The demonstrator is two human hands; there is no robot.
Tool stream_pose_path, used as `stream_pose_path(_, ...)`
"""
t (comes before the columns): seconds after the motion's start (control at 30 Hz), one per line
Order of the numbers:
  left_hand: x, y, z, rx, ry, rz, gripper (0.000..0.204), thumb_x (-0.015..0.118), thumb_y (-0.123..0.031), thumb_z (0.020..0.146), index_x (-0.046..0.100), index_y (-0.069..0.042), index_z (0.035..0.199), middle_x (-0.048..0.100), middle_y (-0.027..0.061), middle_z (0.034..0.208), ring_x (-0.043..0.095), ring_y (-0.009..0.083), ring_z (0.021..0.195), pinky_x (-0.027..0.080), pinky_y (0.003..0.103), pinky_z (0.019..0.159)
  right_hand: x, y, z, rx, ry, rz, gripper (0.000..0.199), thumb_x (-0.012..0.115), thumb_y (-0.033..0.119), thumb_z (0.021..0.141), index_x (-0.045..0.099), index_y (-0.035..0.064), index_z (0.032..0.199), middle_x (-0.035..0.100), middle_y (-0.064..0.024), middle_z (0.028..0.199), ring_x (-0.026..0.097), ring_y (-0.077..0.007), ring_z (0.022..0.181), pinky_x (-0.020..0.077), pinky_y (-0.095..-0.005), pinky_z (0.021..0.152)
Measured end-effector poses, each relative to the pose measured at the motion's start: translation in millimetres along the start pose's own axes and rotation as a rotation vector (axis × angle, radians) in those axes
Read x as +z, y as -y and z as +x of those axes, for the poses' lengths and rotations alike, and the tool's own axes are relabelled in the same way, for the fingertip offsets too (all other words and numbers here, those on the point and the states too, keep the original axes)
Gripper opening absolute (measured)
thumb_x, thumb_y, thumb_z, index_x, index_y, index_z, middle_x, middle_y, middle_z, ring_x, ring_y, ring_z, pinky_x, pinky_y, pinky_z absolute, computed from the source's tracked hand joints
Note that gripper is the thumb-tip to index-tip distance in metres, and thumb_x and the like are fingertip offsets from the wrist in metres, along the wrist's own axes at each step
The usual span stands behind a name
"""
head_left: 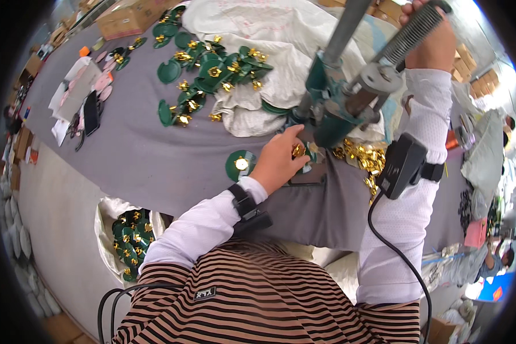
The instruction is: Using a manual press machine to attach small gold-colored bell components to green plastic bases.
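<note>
My left hand (277,161) reaches under a green hand press (332,123), thumb and forefinger curled round a small gold metal piece (298,150). Beside these fingers part of a green disc (311,153) shows; the hand hides the rest. Up at the right, my right hand (433,49) is wrapped round the press lever (404,46), which has a coil spring. Another green disc with a gold clip (241,164) lies on the table just left of my left hand. Loose gold clips (364,157) are heaped to the right of the press.
Green discs with gold clips (212,71) lie scattered on the grey tablecloth (137,155) and against a white sack (246,28). An open sack (103,229) of such discs stands at lower left. A phone (92,113) and papers lie far left. A cardboard box (126,20) sits behind.
</note>
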State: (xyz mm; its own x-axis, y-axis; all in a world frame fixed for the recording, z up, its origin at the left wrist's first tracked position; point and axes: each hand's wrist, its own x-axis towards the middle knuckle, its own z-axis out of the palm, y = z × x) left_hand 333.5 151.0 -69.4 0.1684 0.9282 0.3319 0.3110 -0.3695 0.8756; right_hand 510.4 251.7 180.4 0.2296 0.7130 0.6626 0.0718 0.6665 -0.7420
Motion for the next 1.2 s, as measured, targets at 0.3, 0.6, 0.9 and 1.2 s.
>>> stream_pose_path(0.3,-115,11,-25,-0.173,0.513,0.718,0.026,0.064,-0.029,0.08,0.06,-0.006,0.093,0.066,0.0177,0.076,0.064,0.0384,0.073,0.05,0.045,0.067,3,-20,9,0.002,0.053,0.059,0.033,0.053,0.013,0.096,0.059,-0.004,0.123,0.06,-0.0041,0.082,0.053,-0.0081,0.064,0.0424,-0.0177,0.054)
stream_pose_path(0.6,-256,-7,-117,-0.415,0.455,0.635,0.028,0.065,-0.023,0.081,0.063,-0.004,0.1,0.065,0.0182,0.087,0.062,0.0389,0.081,0.05,0.045,0.071,-15,-37,24,0.006,0.053,0.036,0.032,0.052,0.012,0.097,0.059,-0.0064,0.122,0.061,-0.0046,0.084,0.056,-0.0078,0.07,0.0456,-0.0165,0.061)
stream_pose_path(0.9,-318,22,-105,-0.393,0.098,0.827,0.039,0.069,-0.035,0.083,0.067,-0.005,0.109,0.067,0.0188,0.105,0.064,0.035,0.096,0.05,0.041,0.086,-18,-33,21,-0.02,0.028,-0.069,0.033,0.054,0.012,0.096,0.057,-0.0059,0.123,0.058,-0.0051,0.081,0.051,-0.0079,0.064,0.0427,-0.0154,0.056)
stream_pose_path(1.2,-287,110,33,-0.512,0.079,0.582,0.039,0.065,-0.032,0.084,0.067,-0.005,0.112,0.063,0.0159,0.117,0.062,0.0306,0.103,0.049,0.037,0.088,-7,-28,17,0.033,0.018,-0.059,0.036,0.053,0.013,0.095,0.056,-0.0074,0.124,0.055,-0.0059,0.079,0.048,-0.0104,0.063,0.0412,-0.0194,0.056)
